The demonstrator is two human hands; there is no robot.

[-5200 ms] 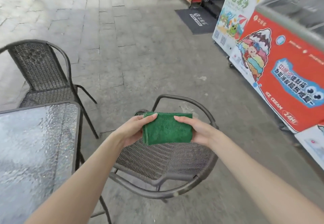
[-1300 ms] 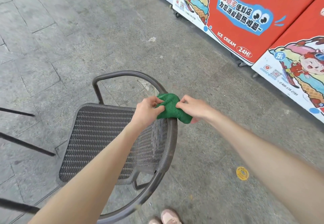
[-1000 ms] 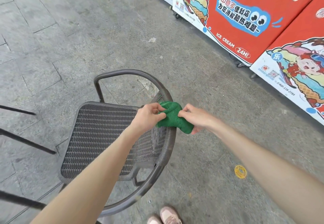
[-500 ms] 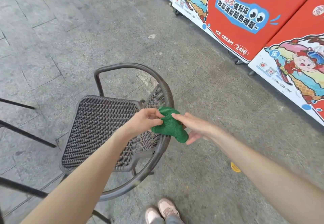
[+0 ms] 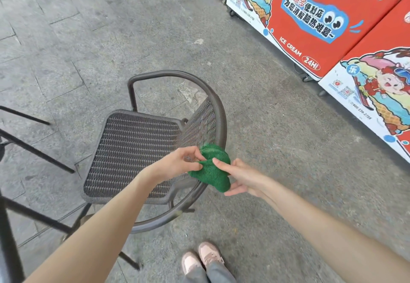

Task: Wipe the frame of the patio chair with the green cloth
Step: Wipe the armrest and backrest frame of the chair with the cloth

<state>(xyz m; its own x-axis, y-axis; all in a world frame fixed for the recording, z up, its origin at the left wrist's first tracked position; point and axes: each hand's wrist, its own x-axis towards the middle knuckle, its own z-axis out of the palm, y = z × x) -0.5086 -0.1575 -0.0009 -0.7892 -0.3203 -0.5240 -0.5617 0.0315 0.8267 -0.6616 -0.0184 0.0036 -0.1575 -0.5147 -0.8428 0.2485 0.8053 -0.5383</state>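
The dark brown patio chair [image 5: 142, 149] has a woven mesh seat and a curved tube frame [image 5: 220, 114] that arcs round its back. The green cloth [image 5: 213, 169] is draped over this frame on the near right side of the backrest. My left hand [image 5: 182, 163] pinches the cloth from the seat side. My right hand [image 5: 239, 176] grips it from the outer side, fingers under its hanging end. Both hands press the cloth around the tube.
Red and white ice cream freezers [image 5: 321, 30] stand along the right. Dark metal table legs [image 5: 33, 149] cross the left edge. My shoes [image 5: 202, 258] stand on the grey paving just behind the chair.
Both hands have slid the cloth along the frame, from the top of the backrest down toward the near side. The view has tilted further down.
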